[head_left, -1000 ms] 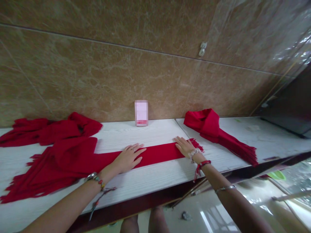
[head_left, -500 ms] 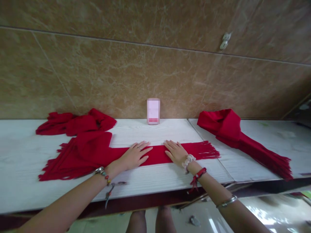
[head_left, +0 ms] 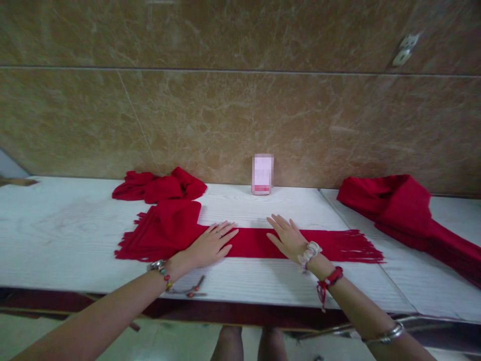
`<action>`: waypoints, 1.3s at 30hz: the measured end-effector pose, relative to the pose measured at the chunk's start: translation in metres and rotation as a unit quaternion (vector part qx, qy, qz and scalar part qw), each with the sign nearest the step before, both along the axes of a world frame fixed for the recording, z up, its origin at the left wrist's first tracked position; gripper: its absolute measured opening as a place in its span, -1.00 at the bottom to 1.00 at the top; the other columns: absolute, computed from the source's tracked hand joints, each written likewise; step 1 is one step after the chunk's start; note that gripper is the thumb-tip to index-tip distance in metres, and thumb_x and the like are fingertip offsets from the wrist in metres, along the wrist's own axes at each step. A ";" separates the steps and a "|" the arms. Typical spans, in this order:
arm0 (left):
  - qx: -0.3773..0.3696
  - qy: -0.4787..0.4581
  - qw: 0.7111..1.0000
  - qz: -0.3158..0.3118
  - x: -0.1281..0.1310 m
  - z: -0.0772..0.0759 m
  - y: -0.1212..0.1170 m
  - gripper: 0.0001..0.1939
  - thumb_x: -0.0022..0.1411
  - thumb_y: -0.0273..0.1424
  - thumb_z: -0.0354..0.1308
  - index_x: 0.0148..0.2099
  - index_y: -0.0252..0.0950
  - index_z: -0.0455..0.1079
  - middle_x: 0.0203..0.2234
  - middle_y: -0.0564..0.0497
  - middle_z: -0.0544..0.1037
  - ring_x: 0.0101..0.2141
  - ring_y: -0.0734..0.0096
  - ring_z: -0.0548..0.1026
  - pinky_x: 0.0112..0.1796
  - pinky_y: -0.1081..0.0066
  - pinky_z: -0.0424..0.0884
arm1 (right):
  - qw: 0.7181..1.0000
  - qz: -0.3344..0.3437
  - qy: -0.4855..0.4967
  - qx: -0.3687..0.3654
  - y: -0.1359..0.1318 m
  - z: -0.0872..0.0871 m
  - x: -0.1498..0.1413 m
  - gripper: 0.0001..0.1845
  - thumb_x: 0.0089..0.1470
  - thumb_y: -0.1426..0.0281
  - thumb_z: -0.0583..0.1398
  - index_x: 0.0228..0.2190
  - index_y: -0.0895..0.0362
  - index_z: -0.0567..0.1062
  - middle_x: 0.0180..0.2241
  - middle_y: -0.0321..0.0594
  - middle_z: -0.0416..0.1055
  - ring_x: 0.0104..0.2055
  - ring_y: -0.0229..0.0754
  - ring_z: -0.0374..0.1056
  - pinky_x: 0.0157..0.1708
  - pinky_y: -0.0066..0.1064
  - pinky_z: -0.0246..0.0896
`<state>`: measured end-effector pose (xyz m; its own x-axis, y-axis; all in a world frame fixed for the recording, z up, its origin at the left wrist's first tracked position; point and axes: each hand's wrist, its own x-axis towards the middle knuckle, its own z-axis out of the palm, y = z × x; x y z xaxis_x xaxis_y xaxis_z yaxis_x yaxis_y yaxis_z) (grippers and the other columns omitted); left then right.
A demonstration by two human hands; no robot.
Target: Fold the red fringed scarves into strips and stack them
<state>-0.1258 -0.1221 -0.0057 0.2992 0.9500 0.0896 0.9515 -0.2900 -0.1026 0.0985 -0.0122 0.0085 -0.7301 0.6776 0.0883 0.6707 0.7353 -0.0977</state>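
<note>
A red scarf (head_left: 251, 242) lies across the white tabletop, flat in the middle, with its fringed end to the right. Its left part is bunched and folded over, with fringe at the left edge. Palm down and fingers spread, my left hand (head_left: 211, 244) rests on the scarf beside the bunched part. My right hand (head_left: 286, 237) is over the flat stretch nearer the right fringe, fingers stretched out; whether it presses the cloth I cannot tell. Neither hand grips anything.
Behind the scarf, at the left, lies a crumpled red cloth (head_left: 161, 186). Another folded red scarf (head_left: 398, 210) is at the right. A blurred pinkish-white rectangular item (head_left: 262, 173) stands against the brown tiled wall (head_left: 240, 115). The white table (head_left: 67, 235) has a seam at the right.
The view has swung left, so the things on the table appear farther right. Both hands stay spread over the scarf; the right one looks slightly more lifted.
</note>
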 end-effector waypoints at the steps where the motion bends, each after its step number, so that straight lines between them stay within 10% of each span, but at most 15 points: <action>1: 0.004 0.003 1.000 0.002 0.000 0.000 0.000 -0.55 0.28 -0.31 -0.21 0.19 -0.27 0.04 0.16 -0.04 0.10 0.14 0.26 0.04 0.07 0.23 -0.01 | 1.000 0.023 0.009 0.004 -0.003 0.002 -0.010 -0.47 0.11 0.30 -0.05 0.10 0.20 0.14 0.16 -0.03 0.00 0.20 -0.05 -0.11 0.11 -0.02 -0.17; 15: 0.023 0.109 0.990 0.086 -0.037 0.014 -0.028 -0.52 0.25 -0.15 -0.16 0.13 -0.25 0.16 0.09 -0.09 0.24 0.06 0.18 0.21 0.02 0.15 0.04 | 0.995 0.095 0.023 -0.030 -0.009 -0.019 -0.047 -0.50 0.10 0.29 -0.05 0.06 0.20 0.21 0.14 -0.08 0.05 0.18 -0.08 -0.07 0.12 -0.09 -0.16; 26: -0.008 0.136 0.990 0.022 -0.066 0.038 -0.039 -0.57 0.28 -0.21 -0.19 0.13 -0.23 0.16 0.11 -0.02 0.21 0.11 0.31 0.11 0.08 0.28 -0.09 | 0.995 0.092 0.042 -0.021 -0.007 -0.021 -0.050 -0.51 0.08 0.33 -0.04 0.04 0.20 0.25 0.11 -0.04 0.12 0.16 -0.07 -0.01 0.10 -0.07 -0.10; 39: 0.016 0.005 1.000 -0.005 -0.019 0.001 -0.004 -0.53 0.31 -0.24 -0.27 0.19 -0.31 0.00 0.15 -0.07 0.12 0.15 0.37 0.04 0.09 0.33 -0.05 | 0.998 0.067 0.003 -0.003 -0.002 -0.016 -0.038 -0.55 0.12 0.35 -0.05 0.04 0.18 0.24 0.12 -0.07 0.11 0.15 -0.10 0.01 0.10 -0.12 -0.07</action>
<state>-0.1444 -0.1264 -0.0049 0.3104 0.9435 0.1159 0.9472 -0.2967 -0.1214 0.0609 -0.0138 -0.0078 -0.8138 0.5741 0.0901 0.5653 0.8180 -0.1065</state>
